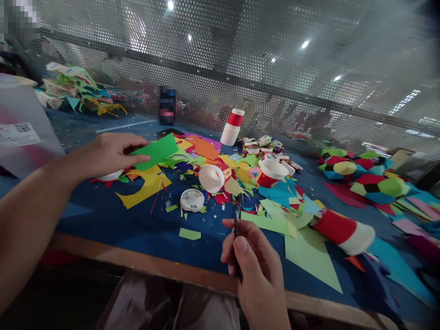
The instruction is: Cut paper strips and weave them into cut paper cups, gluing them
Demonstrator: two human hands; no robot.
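One slim, dark-handled metal tool [238, 213] is gripped in the curled right hand [256, 263], near. Beyond, centre to right, the blue surface [144, 233] bears three loose red-and-white paper cups [340, 230]; farther left, the left hand [115, 153] pinches one bright-green paper sheet [160, 152]; one red-and-white cup stack [231, 130] stands far.

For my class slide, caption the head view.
Left hand holds green paper, right hand a slim tool, near scattered paper scraps.

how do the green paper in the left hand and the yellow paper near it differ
The green paper is held in the left hand; the yellow paper lies on the blue table. The green paper's visible edges look mostly straight, while the yellow paper has a hollowed, curved edge. Both are coloured paper.
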